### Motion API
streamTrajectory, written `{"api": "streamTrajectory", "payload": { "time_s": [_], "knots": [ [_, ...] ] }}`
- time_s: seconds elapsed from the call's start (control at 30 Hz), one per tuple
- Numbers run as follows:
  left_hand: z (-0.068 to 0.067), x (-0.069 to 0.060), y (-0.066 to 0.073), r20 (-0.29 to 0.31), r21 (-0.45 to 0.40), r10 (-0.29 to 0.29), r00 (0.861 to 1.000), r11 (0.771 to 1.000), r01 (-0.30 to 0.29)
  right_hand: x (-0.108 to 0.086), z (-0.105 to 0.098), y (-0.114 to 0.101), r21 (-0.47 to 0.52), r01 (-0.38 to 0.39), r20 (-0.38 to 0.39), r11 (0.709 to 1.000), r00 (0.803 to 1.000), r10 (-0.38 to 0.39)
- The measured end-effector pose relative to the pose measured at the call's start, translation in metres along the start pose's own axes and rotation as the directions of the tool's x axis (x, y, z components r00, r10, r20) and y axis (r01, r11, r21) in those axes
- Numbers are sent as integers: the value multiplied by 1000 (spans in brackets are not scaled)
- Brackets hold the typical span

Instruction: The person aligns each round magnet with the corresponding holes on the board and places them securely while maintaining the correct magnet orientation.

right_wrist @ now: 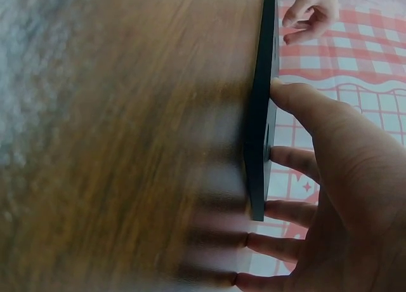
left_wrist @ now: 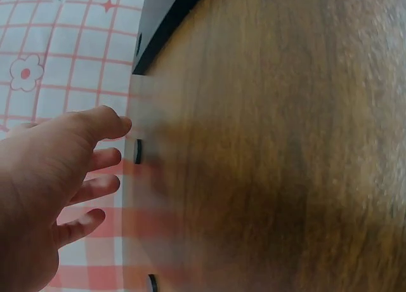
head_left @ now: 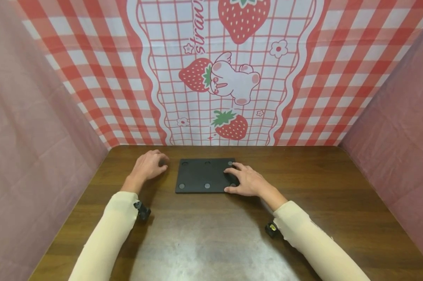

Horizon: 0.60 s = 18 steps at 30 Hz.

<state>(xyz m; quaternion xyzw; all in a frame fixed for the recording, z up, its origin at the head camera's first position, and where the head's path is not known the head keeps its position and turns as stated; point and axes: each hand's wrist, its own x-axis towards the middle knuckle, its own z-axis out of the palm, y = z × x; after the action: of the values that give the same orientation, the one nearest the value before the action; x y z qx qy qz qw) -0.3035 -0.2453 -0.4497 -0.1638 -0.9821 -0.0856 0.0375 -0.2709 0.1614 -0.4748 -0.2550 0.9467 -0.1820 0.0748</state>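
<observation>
A flat black rectangular board [head_left: 196, 174] lies on the table, with round spots in two rows; those in the near row look grey, two in the far row look dark. My right hand [head_left: 248, 181] rests over its right end, fingers spread, thumb and some fingertips touching the board's top. To the left of the board, my left hand [head_left: 148, 166] hovers with loosely bent fingers. A small dark disc [left_wrist: 137, 151] lies by the left fingertips in the left wrist view, and another dark disc [left_wrist: 151, 283] lies farther off. Whether the left fingers touch the nearer disc is unclear.
The brown wooden table [head_left: 204, 230] meets a red-and-white checked strawberry cloth [head_left: 232, 78] at the back. Pink curtains [head_left: 397, 128] hang at both sides. A small black camera [head_left: 142, 210] is on the left wrist, a similar device [head_left: 271, 229] on the right.
</observation>
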Motion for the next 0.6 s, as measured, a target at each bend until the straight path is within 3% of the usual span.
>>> {"api": "streamTrajectory", "payload": {
  "time_s": [0.1, 0.23, 0.4, 0.53, 0.6],
  "knots": [
    [2, 2, -2, 7, -4, -13, 1000, 1000, 13, 5, 9, 11, -26, 19, -32, 999, 999, -20],
    [5, 3, -3, 7, -9, -22, 1000, 1000, 22, 1, 1, 0, -53, -8, -7, 999, 1000, 8],
    [7, 3, -3, 16, -1, -26, 1000, 1000, 26, 2, 3, 4, -25, -16, -2, 1000, 1000, 16],
    [17, 7, -12, 10, 6, -11, 1000, 1000, 11, 9, 14, 17, -41, 18, -30, 999, 999, -19],
    [27, 13, -23, 3, 14, -6, 1000, 1000, 5, 5, 9, 9, -44, 16, -21, 999, 1000, -16]
  ]
}}
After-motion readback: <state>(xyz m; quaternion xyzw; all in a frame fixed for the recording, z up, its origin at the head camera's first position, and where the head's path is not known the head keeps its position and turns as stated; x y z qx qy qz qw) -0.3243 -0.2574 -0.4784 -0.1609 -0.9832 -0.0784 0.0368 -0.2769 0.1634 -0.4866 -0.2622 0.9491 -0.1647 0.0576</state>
